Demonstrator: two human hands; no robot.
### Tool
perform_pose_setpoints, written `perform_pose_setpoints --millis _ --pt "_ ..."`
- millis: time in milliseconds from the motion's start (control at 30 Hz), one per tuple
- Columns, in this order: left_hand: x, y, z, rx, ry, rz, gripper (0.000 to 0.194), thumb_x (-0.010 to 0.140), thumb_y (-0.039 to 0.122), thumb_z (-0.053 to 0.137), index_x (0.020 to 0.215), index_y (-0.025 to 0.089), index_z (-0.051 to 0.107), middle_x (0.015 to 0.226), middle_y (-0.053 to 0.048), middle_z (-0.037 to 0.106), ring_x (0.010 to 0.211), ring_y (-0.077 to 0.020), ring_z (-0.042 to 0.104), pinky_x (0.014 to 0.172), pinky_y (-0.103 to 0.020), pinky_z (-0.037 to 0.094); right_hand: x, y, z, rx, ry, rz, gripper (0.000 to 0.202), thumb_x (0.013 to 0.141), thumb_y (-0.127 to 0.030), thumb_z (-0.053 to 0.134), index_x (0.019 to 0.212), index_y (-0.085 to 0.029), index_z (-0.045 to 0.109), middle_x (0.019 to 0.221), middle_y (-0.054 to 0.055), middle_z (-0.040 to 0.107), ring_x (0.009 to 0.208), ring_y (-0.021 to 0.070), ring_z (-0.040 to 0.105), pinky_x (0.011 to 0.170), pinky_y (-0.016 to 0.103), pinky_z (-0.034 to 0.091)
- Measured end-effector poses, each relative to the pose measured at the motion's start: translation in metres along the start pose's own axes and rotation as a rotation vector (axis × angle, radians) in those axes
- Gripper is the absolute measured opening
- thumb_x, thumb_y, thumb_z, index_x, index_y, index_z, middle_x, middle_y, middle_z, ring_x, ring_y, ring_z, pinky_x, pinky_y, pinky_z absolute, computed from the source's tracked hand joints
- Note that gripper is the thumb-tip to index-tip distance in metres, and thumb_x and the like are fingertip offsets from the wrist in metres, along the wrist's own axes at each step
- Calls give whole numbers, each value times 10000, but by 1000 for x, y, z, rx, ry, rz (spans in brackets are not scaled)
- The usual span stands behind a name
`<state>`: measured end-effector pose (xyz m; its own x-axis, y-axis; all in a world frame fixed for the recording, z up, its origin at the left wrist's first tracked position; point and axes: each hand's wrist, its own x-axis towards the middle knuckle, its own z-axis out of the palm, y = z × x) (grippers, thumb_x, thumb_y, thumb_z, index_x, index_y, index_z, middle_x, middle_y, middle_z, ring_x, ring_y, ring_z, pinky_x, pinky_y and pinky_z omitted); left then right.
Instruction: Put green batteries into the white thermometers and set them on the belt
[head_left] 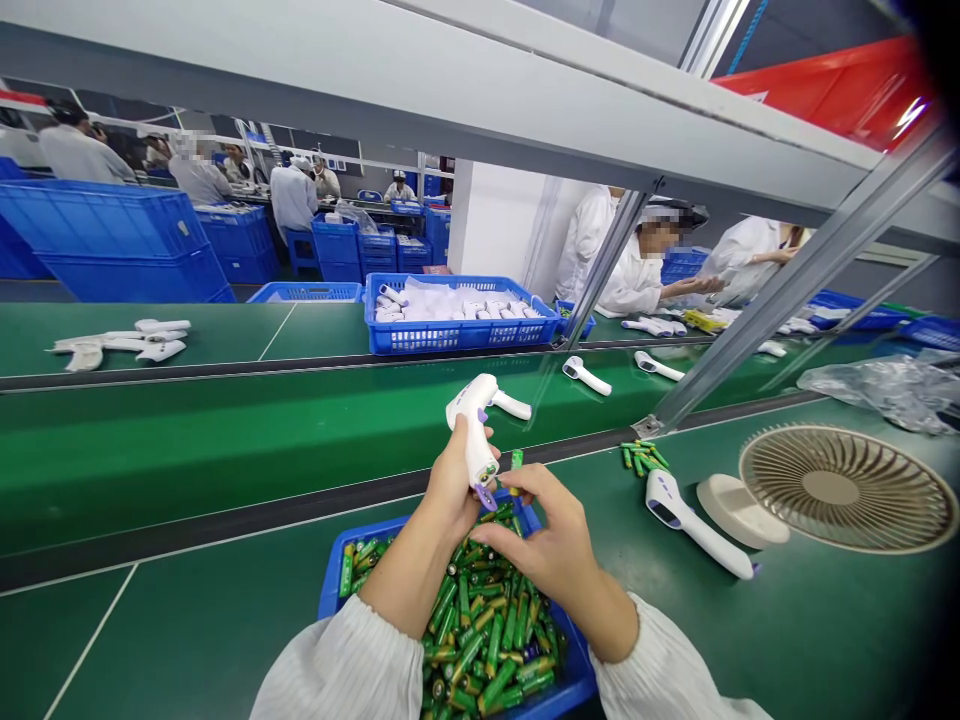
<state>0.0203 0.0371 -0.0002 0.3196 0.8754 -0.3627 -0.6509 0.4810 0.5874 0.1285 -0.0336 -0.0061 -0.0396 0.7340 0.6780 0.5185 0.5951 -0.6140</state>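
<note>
My left hand is wrapped round the handle of a white infrared thermometer, held tilted above the battery bin. The purple cap at the handle's end hangs open, and a battery end shows inside. Close beside that end is my right hand, its fingers bent round a green battery that sticks up past them; its thumb is apart from the index finger. Below both hands, a blue bin holds many loose green-and-gold batteries.
More thermometers lie on the green conveyor belt. On the right are another thermometer, several loose batteries and a fan. Across the belt stands a blue basket of thermometers. A metal post slants upward; co-workers are beyond.
</note>
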Motion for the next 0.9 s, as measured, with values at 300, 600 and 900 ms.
perform_pose_setpoints --millis 300,600,900 --pt "-12 -3 13 -5 0 -73 343 926 463 464 798 150 523 493 33 403 326 -53 303 326 -170 126 8 21 13 275 141 107 78 824 -200 687 886 -246 697 781 2 620 749 161 576 664 307 473" --pt "-16 -9 15 93 64 4 363 868 515 542 820 156 523 506 34 423 331 -54 321 324 -167 145 2 39 19 640 169 355 240 696 -409 801 782 -216 688 737 -6 608 693 149 595 640 297 515" --pt "-5 -15 9 197 206 96 446 790 588 591 868 149 568 530 32 449 377 -78 367 370 -188 180 0 37 20 809 31 630 349 614 -358 861 848 -200 655 797 -2 653 701 142 616 671 287 530"
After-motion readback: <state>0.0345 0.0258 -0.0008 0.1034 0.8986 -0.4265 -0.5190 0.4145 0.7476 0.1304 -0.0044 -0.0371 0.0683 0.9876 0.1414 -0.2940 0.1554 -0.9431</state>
